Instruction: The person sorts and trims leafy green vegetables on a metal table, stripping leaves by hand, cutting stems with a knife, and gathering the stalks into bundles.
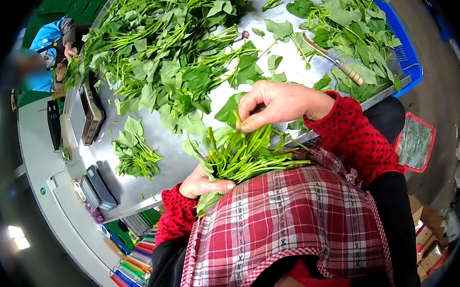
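My left hand (pixel 203 183) is wrapped around a bunch of leafy green stems (pixel 257 160), holding it low against my checked apron, with the thumb across the front. Above the bunch, my right hand (pixel 280 103) pinches a green stem between thumb and fingertips; its lower end runs into the bunch. Whether that stem is loose from the others, I cannot tell. Just beyond my hands, a large heap of leafy greens (pixel 168 53) covers the metal table (pixel 184 161). A smaller bunch of greens (pixel 135 151) lies to the left.
A wooden-handled knife (pixel 348 72) rests on greens at the right, beside a blue crate (pixel 406 56). Scales (pixel 92 111) stand at the left, and a grey device (pixel 101 187) nearer. A co-worker (pixel 50 38) handles greens at far left. A red-rimmed basket (pixel 431 138) sits low right.
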The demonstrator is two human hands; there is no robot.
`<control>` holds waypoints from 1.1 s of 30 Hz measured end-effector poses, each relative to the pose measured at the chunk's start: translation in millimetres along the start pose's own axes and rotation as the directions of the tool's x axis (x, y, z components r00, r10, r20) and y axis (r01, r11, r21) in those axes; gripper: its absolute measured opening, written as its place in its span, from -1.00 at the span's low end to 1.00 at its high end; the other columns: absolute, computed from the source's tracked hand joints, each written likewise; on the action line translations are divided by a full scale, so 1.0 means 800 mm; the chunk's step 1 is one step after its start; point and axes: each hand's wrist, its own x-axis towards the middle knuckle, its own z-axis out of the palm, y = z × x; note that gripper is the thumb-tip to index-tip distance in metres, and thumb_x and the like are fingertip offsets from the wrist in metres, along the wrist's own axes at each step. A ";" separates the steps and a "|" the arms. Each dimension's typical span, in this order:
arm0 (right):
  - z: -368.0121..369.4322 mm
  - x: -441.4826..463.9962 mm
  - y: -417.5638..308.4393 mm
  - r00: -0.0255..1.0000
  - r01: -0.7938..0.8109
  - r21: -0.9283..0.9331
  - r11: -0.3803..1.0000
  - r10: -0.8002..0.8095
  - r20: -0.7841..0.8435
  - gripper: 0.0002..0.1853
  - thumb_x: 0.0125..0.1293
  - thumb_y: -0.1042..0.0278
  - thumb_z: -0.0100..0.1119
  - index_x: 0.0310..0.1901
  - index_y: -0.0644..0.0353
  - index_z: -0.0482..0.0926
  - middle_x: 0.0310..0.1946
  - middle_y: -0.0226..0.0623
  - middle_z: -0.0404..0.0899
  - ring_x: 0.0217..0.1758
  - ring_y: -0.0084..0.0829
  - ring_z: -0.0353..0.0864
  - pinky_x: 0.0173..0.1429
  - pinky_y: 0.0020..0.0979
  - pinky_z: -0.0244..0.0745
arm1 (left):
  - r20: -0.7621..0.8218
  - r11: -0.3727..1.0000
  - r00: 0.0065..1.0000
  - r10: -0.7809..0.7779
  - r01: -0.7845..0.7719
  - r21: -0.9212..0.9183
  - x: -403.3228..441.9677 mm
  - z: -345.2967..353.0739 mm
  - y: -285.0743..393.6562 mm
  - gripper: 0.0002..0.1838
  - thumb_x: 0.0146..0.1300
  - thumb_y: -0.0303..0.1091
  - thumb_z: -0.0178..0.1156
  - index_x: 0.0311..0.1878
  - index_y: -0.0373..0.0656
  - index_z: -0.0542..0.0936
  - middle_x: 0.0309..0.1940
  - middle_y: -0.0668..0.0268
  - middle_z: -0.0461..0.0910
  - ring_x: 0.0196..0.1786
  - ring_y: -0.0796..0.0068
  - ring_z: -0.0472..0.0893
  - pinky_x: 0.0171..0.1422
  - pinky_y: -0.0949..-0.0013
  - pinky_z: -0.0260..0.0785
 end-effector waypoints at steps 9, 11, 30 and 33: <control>0.015 -0.016 0.001 0.740 0.188 0.196 0.962 -0.008 -0.673 -0.81 0.22 0.34 0.27 -0.42 0.31 0.64 -0.54 -0.48 0.54 -0.44 -0.68 0.43 -0.30 -0.56 0.31 | -0.025 0.989 0.988 0.151 -0.151 0.011 -0.001 -0.003 -0.005 -0.18 -0.06 -0.47 0.50 0.31 -0.30 0.33 0.18 0.21 0.46 0.22 0.37 0.43 0.37 0.31 0.20; -0.015 -0.024 0.005 0.478 0.384 0.247 0.889 0.037 -0.877 -0.76 0.25 0.29 0.18 -0.29 0.36 0.62 -0.40 -0.34 0.58 -0.35 -0.53 0.50 -0.20 -0.49 0.39 | -0.004 0.992 0.994 0.112 -0.111 0.062 -0.002 -0.004 -0.006 -0.18 -0.06 -0.48 0.49 0.31 -0.30 0.33 0.17 0.22 0.48 0.22 0.38 0.43 0.37 0.32 0.19; -0.026 -0.036 0.007 0.650 0.191 0.112 0.975 -0.040 -0.759 -0.63 0.31 0.19 0.21 -0.02 0.35 0.57 -0.43 -0.33 0.63 -0.45 -0.63 0.51 -0.34 -0.59 0.40 | -0.003 0.998 1.000 0.029 -0.029 -0.061 0.002 -0.007 -0.018 -0.18 -0.05 -0.52 0.45 0.33 -0.27 0.32 0.20 0.24 0.46 0.26 0.38 0.40 0.40 0.32 0.15; 0.008 -0.001 -0.012 0.983 0.008 0.063 0.998 0.004 -0.184 -0.67 0.22 0.27 0.31 -0.07 0.33 0.62 -0.38 -0.30 0.69 -0.40 -0.61 0.54 -0.29 -0.54 0.44 | 0.003 0.997 0.999 0.051 -0.050 -0.059 0.009 -0.002 -0.012 -0.18 -0.04 -0.52 0.44 0.34 -0.26 0.30 0.20 0.25 0.45 0.25 0.41 0.41 0.39 0.33 0.17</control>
